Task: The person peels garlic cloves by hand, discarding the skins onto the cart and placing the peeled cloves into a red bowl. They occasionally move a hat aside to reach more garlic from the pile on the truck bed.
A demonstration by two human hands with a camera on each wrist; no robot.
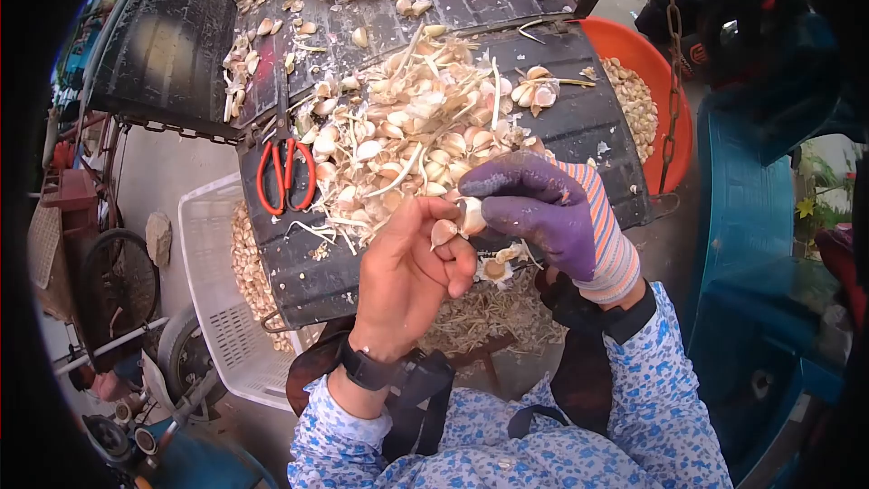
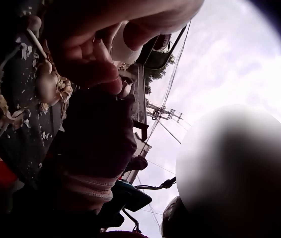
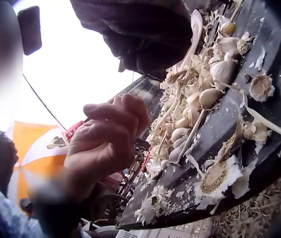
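**Two hands work one garlic clove over the peel-strewn bench**

The bare left hand (image 1: 407, 276) curls its grip round a garlic clove (image 1: 444, 232), with another piece beside it at the fingertips. The gloved right hand (image 1: 543, 213) pinches that garlic head piece (image 1: 471, 215) from the other side, fingers bent. Both hover just above the near edge of the dark bench (image 1: 597, 127), beside the heap of cloves and skins (image 1: 407, 127). Red scissors (image 1: 285, 172) lie left of the heap; an orange basin (image 1: 665, 100) of cloves sits right.

We see both hands, left hand (image 1: 407, 263) and gloved right hand (image 1: 543, 213), pinching a garlic clove (image 1: 471, 215); red scissors (image 1: 285, 172) at 9 o'clock.
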